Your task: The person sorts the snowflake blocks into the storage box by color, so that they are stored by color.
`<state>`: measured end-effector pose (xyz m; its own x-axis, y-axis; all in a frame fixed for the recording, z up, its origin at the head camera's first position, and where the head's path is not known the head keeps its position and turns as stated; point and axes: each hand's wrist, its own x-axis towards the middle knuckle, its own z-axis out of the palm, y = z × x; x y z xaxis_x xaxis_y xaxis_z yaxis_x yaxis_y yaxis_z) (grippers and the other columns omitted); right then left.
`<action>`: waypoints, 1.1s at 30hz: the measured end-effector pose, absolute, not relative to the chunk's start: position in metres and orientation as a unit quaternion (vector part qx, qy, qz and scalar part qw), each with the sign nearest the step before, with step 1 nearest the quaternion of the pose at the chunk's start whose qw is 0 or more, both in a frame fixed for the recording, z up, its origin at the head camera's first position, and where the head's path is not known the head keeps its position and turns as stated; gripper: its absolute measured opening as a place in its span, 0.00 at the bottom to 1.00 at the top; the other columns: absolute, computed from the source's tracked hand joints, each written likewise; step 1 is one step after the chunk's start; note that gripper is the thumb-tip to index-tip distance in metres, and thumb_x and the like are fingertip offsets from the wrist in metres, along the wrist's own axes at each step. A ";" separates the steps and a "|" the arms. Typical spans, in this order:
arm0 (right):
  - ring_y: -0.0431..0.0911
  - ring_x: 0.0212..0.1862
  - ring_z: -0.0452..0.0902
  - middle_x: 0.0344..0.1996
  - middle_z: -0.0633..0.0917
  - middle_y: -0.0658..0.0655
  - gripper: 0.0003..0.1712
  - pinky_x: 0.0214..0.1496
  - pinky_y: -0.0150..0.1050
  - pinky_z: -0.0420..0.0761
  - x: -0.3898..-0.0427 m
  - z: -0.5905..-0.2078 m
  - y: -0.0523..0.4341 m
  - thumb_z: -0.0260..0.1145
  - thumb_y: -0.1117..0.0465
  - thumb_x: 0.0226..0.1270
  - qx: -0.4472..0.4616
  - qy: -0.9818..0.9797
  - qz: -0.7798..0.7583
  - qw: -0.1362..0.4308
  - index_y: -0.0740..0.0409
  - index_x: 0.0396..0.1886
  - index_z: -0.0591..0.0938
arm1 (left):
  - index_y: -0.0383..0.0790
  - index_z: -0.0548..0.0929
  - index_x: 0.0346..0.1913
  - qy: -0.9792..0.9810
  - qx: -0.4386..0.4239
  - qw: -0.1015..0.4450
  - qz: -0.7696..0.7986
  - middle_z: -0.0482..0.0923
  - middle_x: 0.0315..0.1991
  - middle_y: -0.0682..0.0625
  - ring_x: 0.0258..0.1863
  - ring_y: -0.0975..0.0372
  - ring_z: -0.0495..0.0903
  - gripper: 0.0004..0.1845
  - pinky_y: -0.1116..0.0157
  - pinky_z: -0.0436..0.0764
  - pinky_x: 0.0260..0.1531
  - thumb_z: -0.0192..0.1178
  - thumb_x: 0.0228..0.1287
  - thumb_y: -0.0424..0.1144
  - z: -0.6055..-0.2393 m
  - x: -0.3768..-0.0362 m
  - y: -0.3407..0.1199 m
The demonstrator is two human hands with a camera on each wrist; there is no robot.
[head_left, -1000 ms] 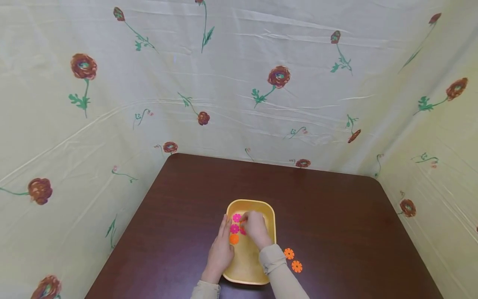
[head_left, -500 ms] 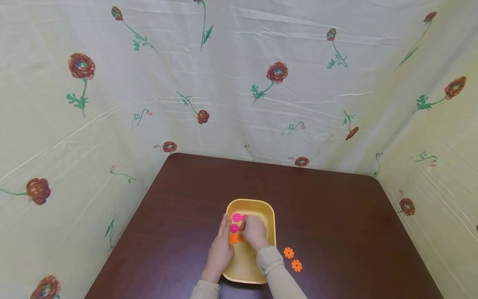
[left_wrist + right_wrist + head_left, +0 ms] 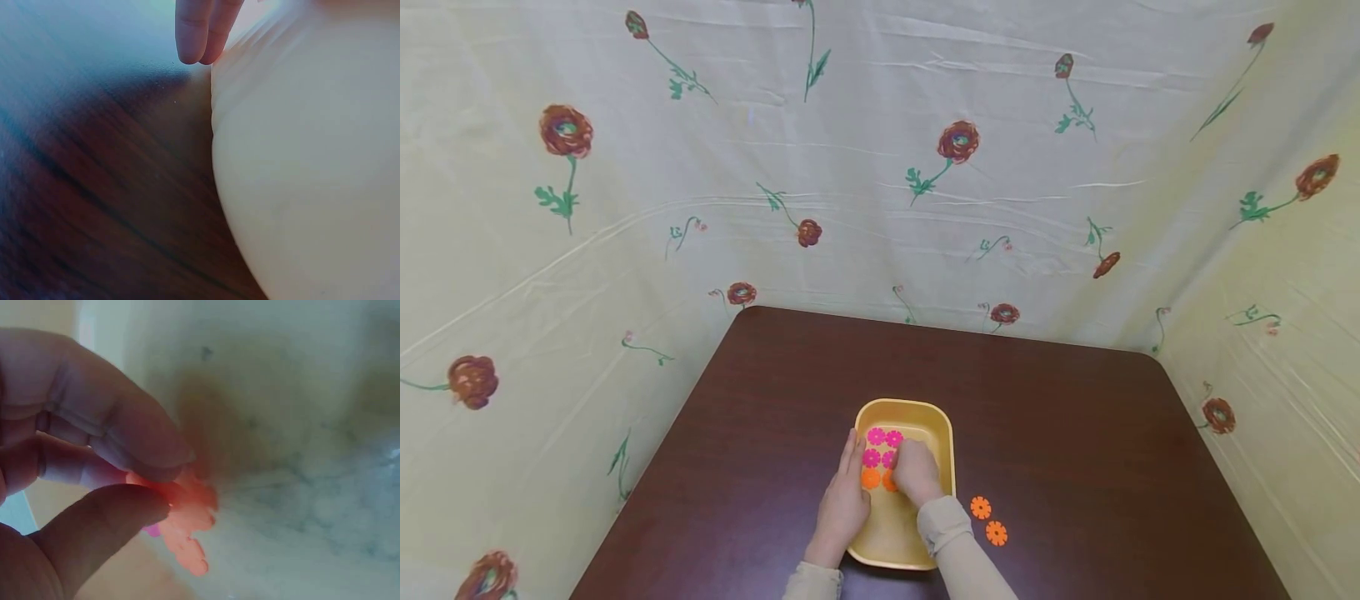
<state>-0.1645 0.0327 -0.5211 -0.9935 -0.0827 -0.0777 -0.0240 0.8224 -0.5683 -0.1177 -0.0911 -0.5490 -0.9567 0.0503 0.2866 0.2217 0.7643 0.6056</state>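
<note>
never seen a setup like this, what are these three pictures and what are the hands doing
There is no machine here: a person wears three cameras. The wide picture is from the head, looking down at a brown table. On it stands a yellow tray with pink flowers and an orange flower inside; two more orange flowers lie on the table beside it. The other two pictures are blurry close-ups from the wrists. The left hand rests flat against the tray's left side. The right hand is inside the tray, pinching an orange piece between thumb and fingers.
</note>
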 end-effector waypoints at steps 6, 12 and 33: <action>0.44 0.15 0.67 0.11 0.75 0.53 0.10 0.16 0.33 0.69 -0.165 -0.521 0.033 0.66 0.75 0.38 -0.013 0.956 -0.289 0.050 0.60 0.09 0.76 | 0.32 0.65 0.64 -0.932 -0.075 0.126 -0.333 0.55 0.68 0.41 0.19 0.58 0.67 0.39 0.65 0.66 0.16 0.54 0.40 0.19 -0.549 -0.118 -0.090; 0.45 0.16 0.68 0.12 0.74 0.55 0.10 0.17 0.34 0.69 -0.165 -0.523 0.032 0.65 0.74 0.46 0.018 0.958 -0.279 0.064 0.61 0.13 0.75 | 0.32 0.65 0.64 -0.932 -0.073 0.125 -0.332 0.55 0.68 0.41 0.23 0.54 0.72 0.38 0.63 0.69 0.19 0.54 0.41 0.19 -0.549 -0.118 -0.088; 0.43 0.14 0.66 0.11 0.72 0.53 0.11 0.15 0.31 0.67 -0.170 -0.518 0.031 0.62 0.74 0.49 -0.005 0.960 -0.275 0.050 0.60 0.13 0.75 | 0.32 0.66 0.63 -0.932 -0.080 0.128 -0.330 0.54 0.69 0.43 0.26 0.51 0.75 0.39 0.61 0.71 0.22 0.55 0.40 0.19 -0.549 -0.121 -0.091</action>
